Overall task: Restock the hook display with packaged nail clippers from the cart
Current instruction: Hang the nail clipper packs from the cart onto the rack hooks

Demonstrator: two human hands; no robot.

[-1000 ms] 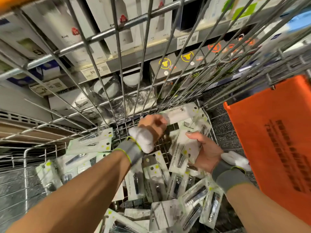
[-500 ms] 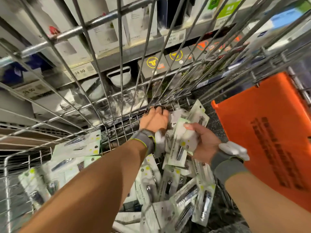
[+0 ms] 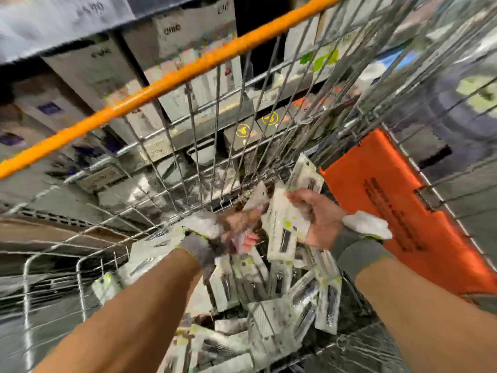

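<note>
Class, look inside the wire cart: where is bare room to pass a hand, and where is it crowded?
Bare mesh floor lies at the left, between the left forearm and the cart's wire side. The white nail-clipper packets crowd the middle, between both arms, up to the orange plastic flap.

R hand (image 3: 320, 219) palm-up, fingers curled in grip – L hand (image 3: 239, 227) blurred, both forearms extended fwd.

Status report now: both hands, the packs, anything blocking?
Right hand grips stack of packs. Left hand blurred among them, grip unclear. Cart wire wall close ahead.
</note>
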